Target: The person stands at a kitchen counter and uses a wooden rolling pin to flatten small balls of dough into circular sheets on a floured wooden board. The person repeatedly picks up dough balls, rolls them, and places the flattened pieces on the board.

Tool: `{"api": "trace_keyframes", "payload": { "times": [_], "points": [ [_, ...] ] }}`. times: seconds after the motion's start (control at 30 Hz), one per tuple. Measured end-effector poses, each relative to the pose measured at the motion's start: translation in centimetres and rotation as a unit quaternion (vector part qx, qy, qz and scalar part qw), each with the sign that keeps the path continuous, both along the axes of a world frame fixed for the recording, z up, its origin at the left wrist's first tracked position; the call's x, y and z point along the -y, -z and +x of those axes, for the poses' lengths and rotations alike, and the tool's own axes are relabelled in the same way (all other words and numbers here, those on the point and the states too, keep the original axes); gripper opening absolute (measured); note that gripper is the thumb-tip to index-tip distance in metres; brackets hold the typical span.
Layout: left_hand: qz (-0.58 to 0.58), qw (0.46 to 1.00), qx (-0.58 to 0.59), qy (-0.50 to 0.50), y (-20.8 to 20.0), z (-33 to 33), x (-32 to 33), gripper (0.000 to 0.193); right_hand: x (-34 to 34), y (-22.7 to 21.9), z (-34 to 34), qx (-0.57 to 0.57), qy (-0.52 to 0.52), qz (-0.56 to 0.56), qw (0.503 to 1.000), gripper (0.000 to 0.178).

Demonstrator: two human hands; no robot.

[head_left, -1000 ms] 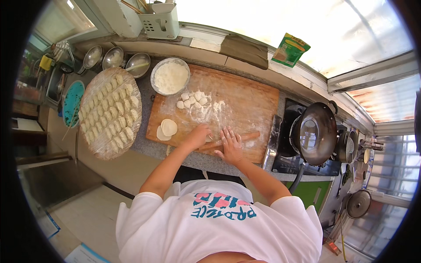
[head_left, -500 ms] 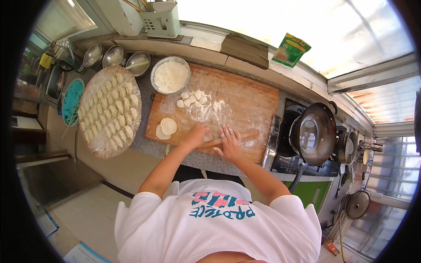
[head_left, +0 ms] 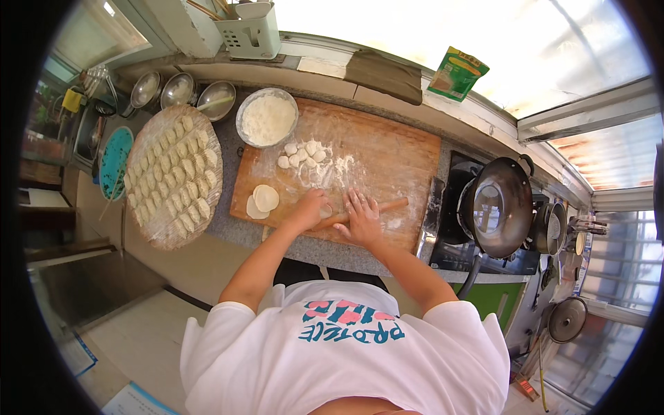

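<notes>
My right hand (head_left: pixel 361 218) lies flat with its fingers spread and its palm over a wooden rolling pin (head_left: pixel 394 205), near the front of a floured wooden board (head_left: pixel 401 152). Just left of it, the closed fingers of my left hand (head_left: pixel 308 209) hold the edge of a small dough wrapper (head_left: pixel 327 211), mostly hidden by the hand. Two rolled dough wrappers (head_left: pixel 265 198) overlap on the board's left side. Farther back sit several small dough pieces (head_left: pixel 302 155) beside scattered loose flour (head_left: pixel 335 173).
A bowl of flour (head_left: pixel 268 119) stands at the board's far left corner. Left of the board, a round tray (head_left: pixel 145 232) carries rows of dumplings (head_left: pixel 176 166). A turquoise basin (head_left: pixel 116 162) and metal bowls (head_left: pixel 216 101) are beyond. A wok (head_left: pixel 495 207) sits on the stove at right.
The rolling pin and my right hand have moved slightly away from my body. My left hand has shifted a little the same way, still at the dough wrapper.
</notes>
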State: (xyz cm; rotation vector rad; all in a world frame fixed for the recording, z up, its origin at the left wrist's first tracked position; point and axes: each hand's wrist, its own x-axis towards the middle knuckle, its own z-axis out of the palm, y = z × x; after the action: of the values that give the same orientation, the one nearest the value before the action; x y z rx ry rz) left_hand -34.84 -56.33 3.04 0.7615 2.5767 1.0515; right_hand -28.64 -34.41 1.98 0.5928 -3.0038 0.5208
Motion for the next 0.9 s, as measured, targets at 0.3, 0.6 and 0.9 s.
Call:
{"api": "trace_keyframes", "payload": {
  "times": [0.3,0.6,0.9],
  "points": [
    [-0.054,0.996,0.074,0.006,-0.3,-0.5,0.0,0.019,0.0,-0.3,1.3,0.001,-0.005,0.006,1.0,0.093],
    [0.007,0.995,0.05,-0.092,1.2,-1.0,0.5,0.018,1.4,0.3,-4.6,-0.016,0.027,-0.014,0.999,0.093],
    [0.006,1.0,-0.018,0.017,0.7,-0.2,0.4,0.016,-1.0,-0.1,2.6,-0.011,-0.026,0.017,0.999,0.093]
  ]
}}
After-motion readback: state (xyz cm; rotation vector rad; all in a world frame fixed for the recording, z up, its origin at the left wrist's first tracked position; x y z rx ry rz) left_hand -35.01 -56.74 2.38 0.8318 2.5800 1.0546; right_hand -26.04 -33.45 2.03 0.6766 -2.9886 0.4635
